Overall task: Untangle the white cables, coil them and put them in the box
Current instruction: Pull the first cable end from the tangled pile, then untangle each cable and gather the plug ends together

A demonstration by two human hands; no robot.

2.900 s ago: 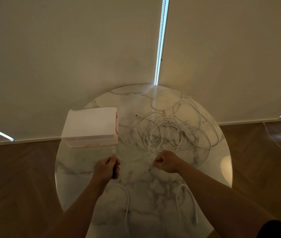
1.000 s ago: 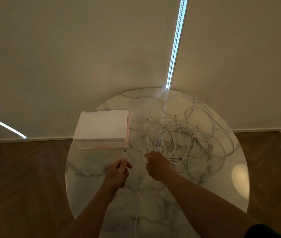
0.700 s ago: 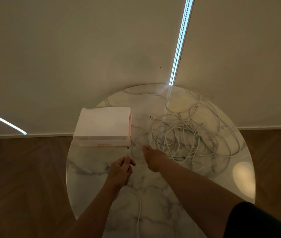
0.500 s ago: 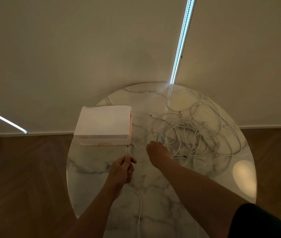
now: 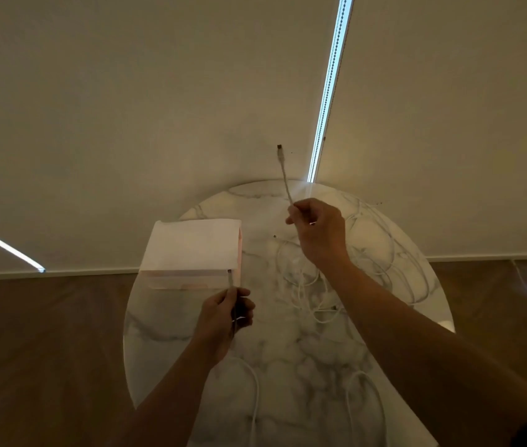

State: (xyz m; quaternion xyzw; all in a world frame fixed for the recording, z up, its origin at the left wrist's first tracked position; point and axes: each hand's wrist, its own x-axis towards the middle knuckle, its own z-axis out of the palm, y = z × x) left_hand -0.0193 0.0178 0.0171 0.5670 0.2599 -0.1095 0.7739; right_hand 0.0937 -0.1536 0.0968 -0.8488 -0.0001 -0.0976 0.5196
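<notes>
At the left edge of the frame a strip of light [image 5: 7, 250] is showing low on the pale blind [image 5: 126, 108], and dark wood floor [image 5: 46, 350] is lying below it. A round marble table [image 5: 288, 356] is filling the lower middle. The box [image 5: 191, 250] is sitting on the table's upper left part, pale and rectangular; what it is holding I cannot tell.

Just below the box's right corner, the left hand [image 5: 226, 314] is curling its fingers round a white cable [image 5: 255, 398] and pinching it near the end, so that the plug [image 5: 230, 273] is sticking up in front of the box's near wall. Below this hand the cable is trailing over the table toward the bottom edge of the frame.

Right of centre, the right hand [image 5: 317, 230] is hanging above the table, pinching a cable end [image 5: 283, 169] between thumb and fingers. That end is standing upward, its tip showing against the blind.

The tangle [image 5: 384, 262] of white cables is lying on the table's right part, under and right of the right forearm. Above it a bright slit [image 5: 330, 85] is running up the blind. At the far right a thin cord [image 5: 526, 285] is lying on the floor.
</notes>
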